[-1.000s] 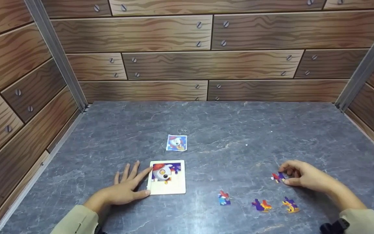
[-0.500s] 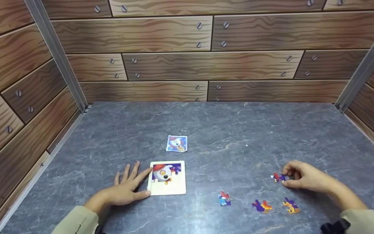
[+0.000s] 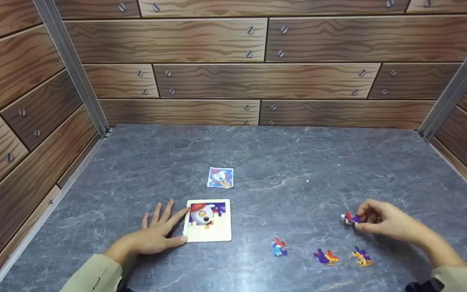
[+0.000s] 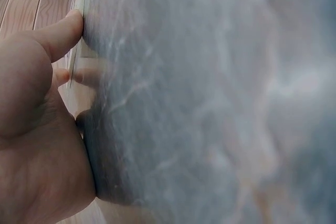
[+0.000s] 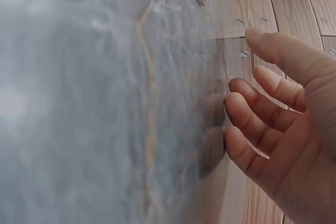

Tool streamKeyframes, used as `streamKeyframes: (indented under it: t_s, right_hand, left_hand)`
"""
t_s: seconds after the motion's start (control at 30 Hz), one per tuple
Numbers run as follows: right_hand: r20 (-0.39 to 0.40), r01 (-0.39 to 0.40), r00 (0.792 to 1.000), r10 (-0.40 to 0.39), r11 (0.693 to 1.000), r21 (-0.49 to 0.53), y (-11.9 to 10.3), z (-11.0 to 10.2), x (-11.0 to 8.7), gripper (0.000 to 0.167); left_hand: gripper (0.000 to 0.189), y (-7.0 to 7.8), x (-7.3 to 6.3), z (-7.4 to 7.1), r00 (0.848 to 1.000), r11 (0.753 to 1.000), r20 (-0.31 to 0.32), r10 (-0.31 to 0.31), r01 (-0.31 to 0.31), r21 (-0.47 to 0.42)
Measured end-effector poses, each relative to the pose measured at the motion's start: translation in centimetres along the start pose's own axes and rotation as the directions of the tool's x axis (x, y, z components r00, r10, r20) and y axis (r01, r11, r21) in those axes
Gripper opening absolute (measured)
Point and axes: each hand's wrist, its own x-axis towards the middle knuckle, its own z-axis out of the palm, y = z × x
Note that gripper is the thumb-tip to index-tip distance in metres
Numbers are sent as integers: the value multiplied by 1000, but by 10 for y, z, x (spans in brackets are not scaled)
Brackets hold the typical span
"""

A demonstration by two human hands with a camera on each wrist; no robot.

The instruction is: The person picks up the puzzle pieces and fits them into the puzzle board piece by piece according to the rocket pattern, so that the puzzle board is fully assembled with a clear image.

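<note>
My left hand (image 3: 154,235) lies spread beside a square puzzle board (image 3: 209,234), index fingertip and thumb touching its left edge. Pieces showing a white character with a red hat fill the upper part of the board; bare pale wood shows below. My right hand (image 3: 387,219) pinches a red and purple puzzle piece (image 3: 351,219) by its right end between thumb and index finger, the other fingers curled. In the right wrist view, that hand's fingers (image 5: 241,108) show side-on close to the table, the piece hardly visible there.
Three loose puzzle pieces lie nearer the front: a red and blue one (image 3: 279,247), a purple and orange one (image 3: 326,256) and a yellow and purple one (image 3: 362,256). A small picture card (image 3: 220,177) lies behind the board. Wood-patterned walls (image 3: 217,81) enclose the grey table (image 3: 274,154).
My right hand has turned the red and purple piece, now tilted, and shifted slightly right with it. The left hand and the board have stayed in place.
</note>
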Motion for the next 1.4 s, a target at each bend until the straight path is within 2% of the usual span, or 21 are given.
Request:
streamKeyframes:
  t_s: [0.33,0.7,0.87,1.0,1.23,1.4]
  right_hand:
    - [-63,33,997,-33,999,5,-12,5,-1,29]
    - [-154,102,984,-94,994,40,-21,14,1,24]
    - [-169,130,978,-121,991,44,-28,19,6,23]
    - [-162,142,978,-133,989,46,-33,25,12,23]
    - [-80,132,989,-124,985,107,-42,40,26,27]
    - [-64,157,987,-150,981,117,-52,49,36,27]
  left_hand:
    - [75,0,-1,-1,1000,1000,-7,17,-17,-2]
    - [75,1,-1,-3,1000,1000,-2,12,-12,13]
    - [75,1,-1,-2,1000,1000,-3,11,-11,14]
    - [75,-1,0,0,1000,1000,-1,0,0,18]
    - [76,-1,1,0,1000,1000,2,-9,9,18]
    - [76,0,1,0,1000,1000,7,-17,17,15]
